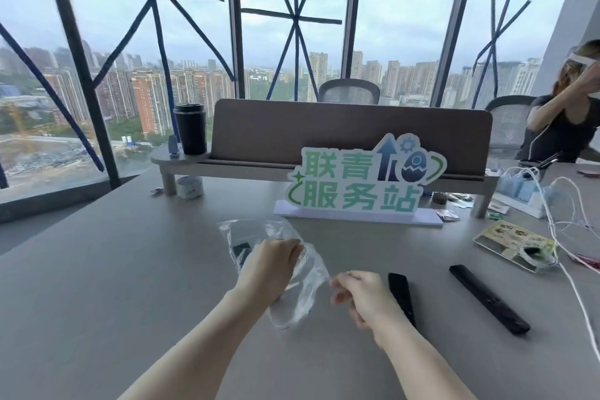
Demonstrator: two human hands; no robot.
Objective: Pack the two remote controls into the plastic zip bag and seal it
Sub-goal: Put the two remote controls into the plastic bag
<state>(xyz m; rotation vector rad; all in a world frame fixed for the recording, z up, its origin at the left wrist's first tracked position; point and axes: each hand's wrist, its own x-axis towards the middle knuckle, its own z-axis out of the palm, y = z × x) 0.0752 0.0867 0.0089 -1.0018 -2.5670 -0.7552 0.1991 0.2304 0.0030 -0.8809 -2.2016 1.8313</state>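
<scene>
A clear plastic zip bag (pixel 302 292) is held just above the grey table (pixel 113 269). My left hand (pixel 269 265) grips its upper part, and my right hand (pixel 365 297) pinches its right edge. A small dark object (pixel 241 251) shows through the plastic behind my left hand. Two black remote controls lie flat on the table to the right: the shorter one (pixel 402 295) is partly hidden by my right hand, the longer one (pixel 488 298) lies farther right, apart from it.
A green and white sign (pixel 360 183) stands behind the bag before a desk divider (pixel 350 136). A black tumbler (pixel 190 128) sits on the shelf at left, a tape roll (pixel 190 187) beneath. White cables (pixel 558 224), a packet tray (pixel 516 245) and a seated person (pixel 571 120) occupy the right.
</scene>
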